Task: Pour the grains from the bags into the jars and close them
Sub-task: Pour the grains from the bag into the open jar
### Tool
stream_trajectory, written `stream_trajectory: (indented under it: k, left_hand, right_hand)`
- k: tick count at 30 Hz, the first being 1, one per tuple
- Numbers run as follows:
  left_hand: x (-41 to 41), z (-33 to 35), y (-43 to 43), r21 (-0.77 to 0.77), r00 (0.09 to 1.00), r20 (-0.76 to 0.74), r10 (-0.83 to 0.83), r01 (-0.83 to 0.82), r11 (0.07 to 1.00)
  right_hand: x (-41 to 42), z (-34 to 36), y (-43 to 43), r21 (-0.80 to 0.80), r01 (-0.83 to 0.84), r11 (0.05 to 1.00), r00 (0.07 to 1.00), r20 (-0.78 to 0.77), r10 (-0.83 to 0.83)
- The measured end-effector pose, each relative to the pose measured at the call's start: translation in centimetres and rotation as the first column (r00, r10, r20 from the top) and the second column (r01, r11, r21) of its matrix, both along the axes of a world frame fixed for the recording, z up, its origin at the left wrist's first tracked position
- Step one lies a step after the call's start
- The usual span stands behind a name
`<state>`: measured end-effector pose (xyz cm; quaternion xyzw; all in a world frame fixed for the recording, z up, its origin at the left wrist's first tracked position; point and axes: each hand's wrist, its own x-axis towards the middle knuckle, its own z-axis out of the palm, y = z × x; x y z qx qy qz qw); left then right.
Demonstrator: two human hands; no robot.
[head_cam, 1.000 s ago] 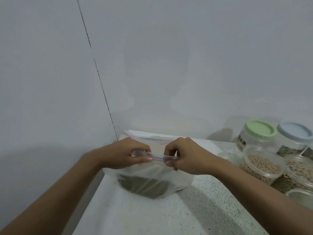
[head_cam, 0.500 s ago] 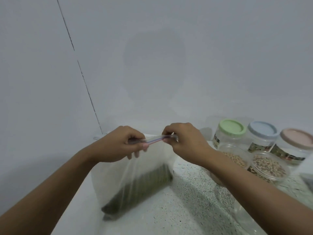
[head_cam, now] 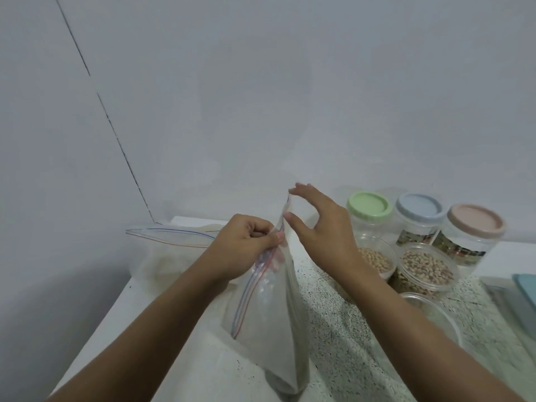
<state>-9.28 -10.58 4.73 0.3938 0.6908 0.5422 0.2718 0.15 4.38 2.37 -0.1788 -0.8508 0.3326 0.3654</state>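
Observation:
My left hand [head_cam: 246, 245] grips the zip edge of a clear bag [head_cam: 269, 320] with a red and blue zip line. The bag hangs down over the speckled counter [head_cam: 342, 338], with dark grains at its bottom end. My right hand [head_cam: 322, 227] is beside the bag's upper corner, with fingers spread and the thumb tip at the plastic. Two open jars hold grains: one with pale round beans [head_cam: 374, 259], one with speckled beans [head_cam: 426, 269]. A third open jar [head_cam: 435, 317] stands nearer me.
Three closed jars stand at the back right, with a green lid [head_cam: 368, 206], a blue lid [head_cam: 419, 206] and a pink lid [head_cam: 475, 220]. A second clear zip bag [head_cam: 174, 245] lies in the wall corner. Flat teal pieces [head_cam: 522, 291] sit at the right edge.
My right hand has let go of the zip strip and opened. The bag has turned and now hangs from my left hand alone, its mouth edge running down toward me.

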Motion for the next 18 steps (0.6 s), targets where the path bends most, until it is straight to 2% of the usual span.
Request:
stream_trajectory:
  k: [2, 4, 7, 13, 18]
  left_hand:
    - [0.6, -0.1, 0.6, -0.014, 0.999, 0.054, 0.002, -0.001, 1.000]
    - [1.1, -0.5, 0.8, -0.033, 0.996, 0.087, -0.011, 0.014, 0.999]
    - [1.8, -1.2, 0.8, -0.035, 0.992, 0.126, 0.000, 0.005, 0.999]
    - [3.5, -3.4, 0.6, -0.009, 0.966, 0.255, 0.036, -0.035, 0.999]
    - [4.2, -4.8, -0.1, 0.076, 0.917, 0.399, 0.024, -0.059, 0.995]
  right_hand:
    - [1.0, -0.1, -0.5, -0.226, -0.002, 0.974, 0.999, -0.049, -0.009]
    - [1.9, -0.3, -0.9, -0.430, -0.011, 0.903, 0.997, -0.069, -0.020]
    - [3.0, -0.8, -1.3, -0.602, -0.049, 0.797, 0.999, -0.041, 0.031]
    - [4.6, -1.9, -2.0, -0.721, -0.124, 0.681, 0.992, -0.078, 0.098]
    - [5.9, -2.7, -2.3, -0.712, -0.137, 0.688, 0.990, -0.087, 0.107]
